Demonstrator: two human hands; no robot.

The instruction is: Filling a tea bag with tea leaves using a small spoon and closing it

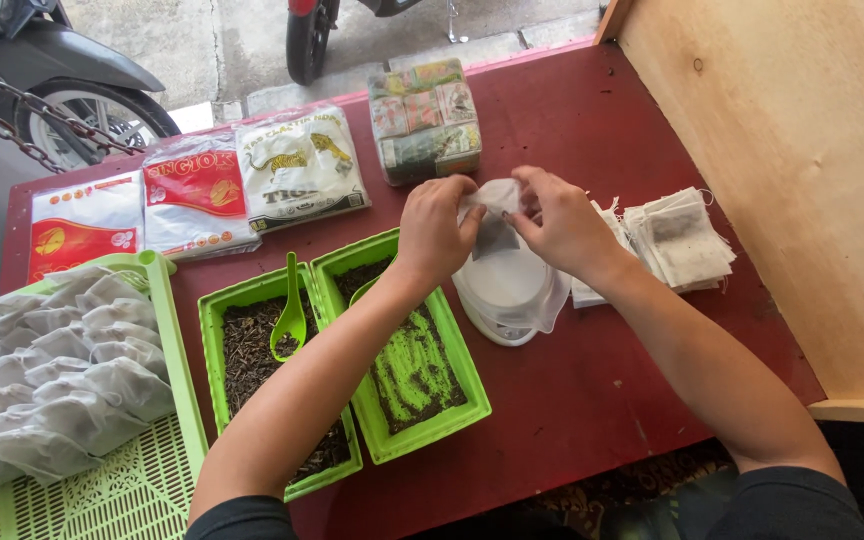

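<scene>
Can't really see what's inside the bag point(497, 222) since my left hand point(436, 228) and right hand point(556, 222) both pinch its top, held above the scale point(505, 296).

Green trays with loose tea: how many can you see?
2, side by side: the left tray holding a green scoop, the right tray partly under the left hand's forearm.

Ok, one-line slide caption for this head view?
Both hands, left hand and right hand, hold a small filter bag open above a white scale, beside two green trays of loose tea.
</scene>
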